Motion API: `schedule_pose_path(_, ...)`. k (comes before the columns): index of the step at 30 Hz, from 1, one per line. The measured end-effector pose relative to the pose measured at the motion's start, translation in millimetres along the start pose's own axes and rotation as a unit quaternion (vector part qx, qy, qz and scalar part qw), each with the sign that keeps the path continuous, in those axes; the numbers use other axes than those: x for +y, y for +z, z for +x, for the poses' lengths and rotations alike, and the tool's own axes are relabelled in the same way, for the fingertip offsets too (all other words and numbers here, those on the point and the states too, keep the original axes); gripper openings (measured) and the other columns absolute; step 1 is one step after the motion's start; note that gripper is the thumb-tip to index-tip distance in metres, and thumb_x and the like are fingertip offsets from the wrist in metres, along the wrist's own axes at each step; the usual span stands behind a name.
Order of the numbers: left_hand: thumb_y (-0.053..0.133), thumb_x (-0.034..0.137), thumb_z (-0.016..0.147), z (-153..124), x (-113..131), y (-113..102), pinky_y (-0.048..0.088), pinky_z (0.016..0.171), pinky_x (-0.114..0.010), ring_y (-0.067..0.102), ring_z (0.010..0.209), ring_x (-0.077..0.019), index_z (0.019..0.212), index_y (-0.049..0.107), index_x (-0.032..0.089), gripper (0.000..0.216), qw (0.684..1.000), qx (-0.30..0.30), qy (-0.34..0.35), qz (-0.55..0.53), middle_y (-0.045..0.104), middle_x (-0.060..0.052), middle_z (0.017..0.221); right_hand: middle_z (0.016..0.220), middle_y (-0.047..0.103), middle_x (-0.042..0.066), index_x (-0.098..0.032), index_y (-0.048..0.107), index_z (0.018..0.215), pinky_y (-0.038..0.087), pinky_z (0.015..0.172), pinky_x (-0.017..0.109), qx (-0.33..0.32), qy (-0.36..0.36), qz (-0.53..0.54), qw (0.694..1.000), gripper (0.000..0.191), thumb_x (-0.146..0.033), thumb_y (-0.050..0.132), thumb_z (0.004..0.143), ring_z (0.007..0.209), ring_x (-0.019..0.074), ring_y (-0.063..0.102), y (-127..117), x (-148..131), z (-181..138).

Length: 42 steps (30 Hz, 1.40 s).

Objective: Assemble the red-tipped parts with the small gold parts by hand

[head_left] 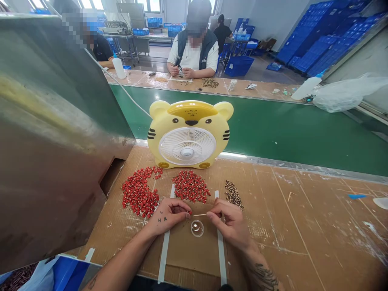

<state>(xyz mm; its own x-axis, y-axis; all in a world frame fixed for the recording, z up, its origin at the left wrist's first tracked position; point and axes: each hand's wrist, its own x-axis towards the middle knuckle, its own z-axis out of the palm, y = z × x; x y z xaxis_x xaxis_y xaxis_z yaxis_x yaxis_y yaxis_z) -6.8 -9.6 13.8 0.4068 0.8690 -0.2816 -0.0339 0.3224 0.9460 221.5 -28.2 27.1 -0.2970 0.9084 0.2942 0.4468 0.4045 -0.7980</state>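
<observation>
Red piece [190, 212] is up around the far edge of the clear dish [192, 228], which sits on the cardboard pad [194, 254] right under your hands. So honestly, the dish is what I'd watch first: dip a knuckle or wrist and you could nudge or tip it. Can't tell what's in it.

Fingers-wise, your left hand [171, 217] has the red piece in a tight pinch and your right hand [228, 220] is gripping one end of a thin stick [199, 215]. Tiny part, so squeeze off-centre and it could pop out. Push too hard with the stick and you might knock it loose or snap the stick. Can't see whether the tip's touching yet.

Farther out, your left knuckles are just beside the left red heap [140, 198] and your right ones near the dark beads [233, 193], so a wide elbow swing could scatter or mix stuff.

Behind the middle red heap [190, 186] there's the yellow fan [188, 147]. Can't tell if it's running, but a strong gust might shift light bits.
</observation>
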Motion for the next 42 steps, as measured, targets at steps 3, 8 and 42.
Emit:
schedule_pose_path(3,0.077,0.021,0.069,-0.1,0.1,-0.3,0.046,0.062,-0.021,0.065,0.064,-0.0142,0.078,0.075,0.012,0.013,1.000,0.002,-0.004,-0.008,0.073,-0.005,0.070,0.060,0.051,-0.002,-0.018,0.056,0.064,0.033,0.056,0.025,-0.087,-0.003,-0.017,0.996,0.029,-0.028,0.058,0.091,0.058,0.0127,0.048,-6.7,1.1,-1.5)
schedule_pose_path(8,0.077,0.021,0.069,1.8,-3.4,-2.7,0.046,0.061,-0.021,0.064,0.061,-0.0129,0.079,0.074,0.012,0.014,1.000,-0.002,-0.009,-0.020,0.072,-0.003,0.068,0.067,0.058,0.000,-0.019,0.062,0.072,0.038,0.059,0.025,-0.137,0.044,-0.070,0.987,0.025,-0.034,0.061,0.091,0.064,0.0144,0.054,-21.9,4.7,-1.7)
schedule_pose_path(42,0.080,0.027,0.071,2.0,-7.5,-2.9,0.052,0.072,-0.026,0.068,0.076,-0.0176,0.082,0.078,0.014,0.017,0.995,0.048,0.088,-0.015,0.075,-0.009,0.086,0.094,0.072,0.005,-0.024,0.075,0.100,0.053,0.075,0.028,-0.042,0.012,0.027,0.999,0.020,-0.018,0.058,0.093,0.085,0.0172,0.067,13.2,-14.1,8.6)
